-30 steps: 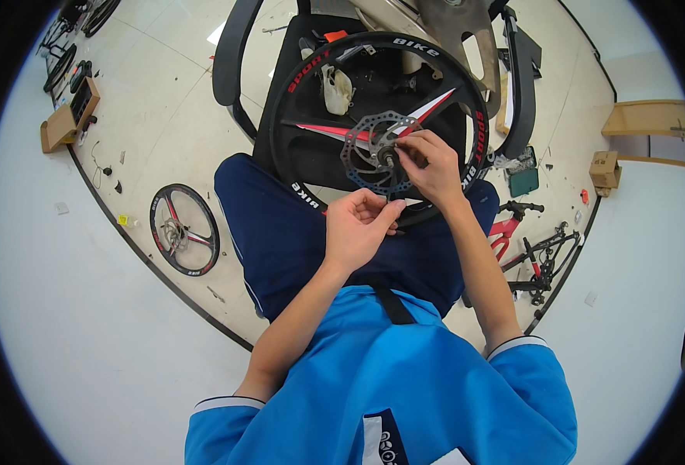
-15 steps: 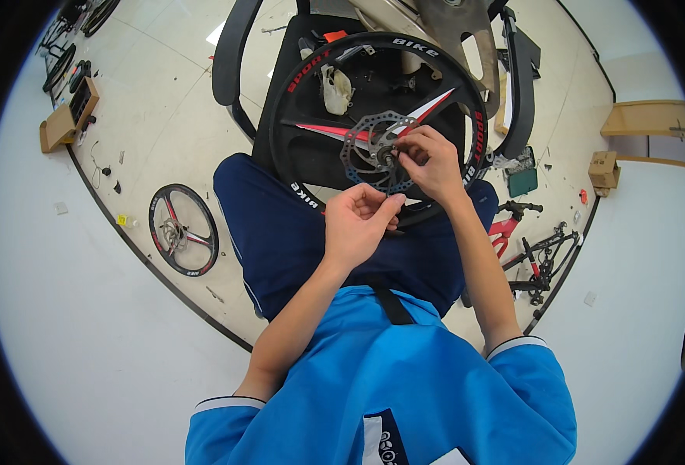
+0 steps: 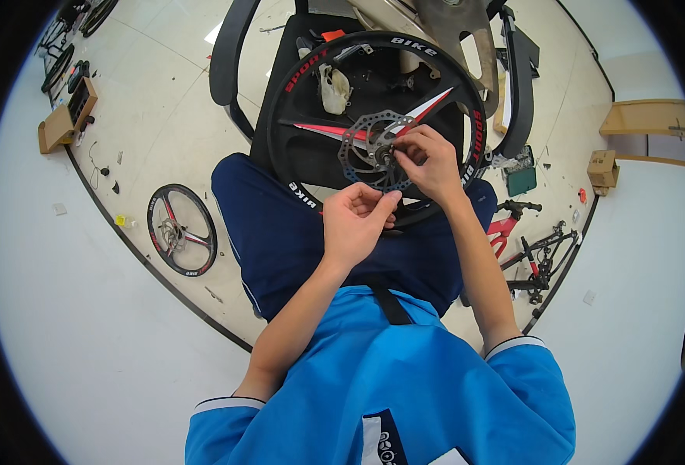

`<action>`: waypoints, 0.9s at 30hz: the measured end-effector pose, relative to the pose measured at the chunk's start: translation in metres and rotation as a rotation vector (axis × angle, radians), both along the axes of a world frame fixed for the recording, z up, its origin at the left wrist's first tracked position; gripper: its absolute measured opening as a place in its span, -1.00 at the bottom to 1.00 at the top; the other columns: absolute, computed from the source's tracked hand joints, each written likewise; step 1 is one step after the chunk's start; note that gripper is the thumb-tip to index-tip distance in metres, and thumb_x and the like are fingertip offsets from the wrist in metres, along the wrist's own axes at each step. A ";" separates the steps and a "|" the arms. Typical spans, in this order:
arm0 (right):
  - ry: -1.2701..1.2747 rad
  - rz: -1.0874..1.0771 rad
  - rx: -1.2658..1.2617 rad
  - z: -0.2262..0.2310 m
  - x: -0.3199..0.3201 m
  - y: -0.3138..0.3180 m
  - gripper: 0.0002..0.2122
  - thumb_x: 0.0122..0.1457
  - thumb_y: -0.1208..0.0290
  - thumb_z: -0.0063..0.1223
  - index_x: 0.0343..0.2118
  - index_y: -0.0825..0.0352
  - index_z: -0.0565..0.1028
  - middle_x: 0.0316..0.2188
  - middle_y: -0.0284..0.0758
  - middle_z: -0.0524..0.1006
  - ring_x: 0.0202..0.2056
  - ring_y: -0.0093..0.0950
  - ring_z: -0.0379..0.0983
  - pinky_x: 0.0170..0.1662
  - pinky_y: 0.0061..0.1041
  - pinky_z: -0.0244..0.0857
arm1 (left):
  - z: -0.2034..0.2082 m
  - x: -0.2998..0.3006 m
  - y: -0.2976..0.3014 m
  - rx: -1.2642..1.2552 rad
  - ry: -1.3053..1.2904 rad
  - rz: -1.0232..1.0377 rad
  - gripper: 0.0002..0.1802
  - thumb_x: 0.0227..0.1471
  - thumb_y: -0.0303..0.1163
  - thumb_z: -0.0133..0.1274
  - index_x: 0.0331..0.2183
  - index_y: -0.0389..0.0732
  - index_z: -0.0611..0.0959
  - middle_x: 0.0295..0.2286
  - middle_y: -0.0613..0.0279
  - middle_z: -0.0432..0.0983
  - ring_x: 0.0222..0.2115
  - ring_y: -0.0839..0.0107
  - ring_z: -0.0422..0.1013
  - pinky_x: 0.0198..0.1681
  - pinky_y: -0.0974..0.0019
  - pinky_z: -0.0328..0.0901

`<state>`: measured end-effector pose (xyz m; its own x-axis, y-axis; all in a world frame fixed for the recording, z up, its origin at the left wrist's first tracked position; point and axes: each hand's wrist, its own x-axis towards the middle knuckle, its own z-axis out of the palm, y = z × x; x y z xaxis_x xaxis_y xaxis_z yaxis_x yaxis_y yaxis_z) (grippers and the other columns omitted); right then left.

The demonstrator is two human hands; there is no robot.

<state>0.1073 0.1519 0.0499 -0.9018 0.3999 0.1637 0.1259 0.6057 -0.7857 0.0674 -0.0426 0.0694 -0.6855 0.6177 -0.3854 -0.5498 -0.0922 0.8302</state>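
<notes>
A black bicycle wheel (image 3: 279,147) with red and white spokes leans across my lap and the chair seat. A silver brake disc (image 3: 348,160), pierced with holes, is on its hub (image 3: 385,155). My right hand (image 3: 433,164) is closed, thumb and fingertips pinched together right at the hub's centre; whatever small part they grip is hidden. Lower down, beside the disc's near edge, my left hand (image 3: 358,221) is closed with thumb against forefinger. A thin dark piece seems to run up from there toward the hub, too small to name.
Under the wheel stands a black office chair with armrests (image 3: 232,54), holding a crumpled plastic bag (image 3: 334,89) and a metal frame part (image 3: 404,27). A second wheel (image 3: 182,230) lies on the floor at left. Bicycle frames (image 3: 532,256) and a green case (image 3: 522,181) are at right.
Both hands stay in nearly the same place at the hub, with only slight finger movement. The wheel has barely shifted.
</notes>
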 end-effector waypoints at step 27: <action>0.209 0.009 0.317 -0.005 0.019 -0.026 -0.74 0.02 0.67 0.28 -0.18 0.37 0.61 -0.20 -0.22 0.63 -0.23 -0.22 0.63 -0.20 -0.38 0.53 | 0.003 0.009 0.017 0.041 0.074 -0.067 -0.84 0.16 -0.48 0.28 -0.38 -0.37 0.66 -0.47 0.20 0.64 -0.47 0.55 0.58 -0.38 0.46 0.50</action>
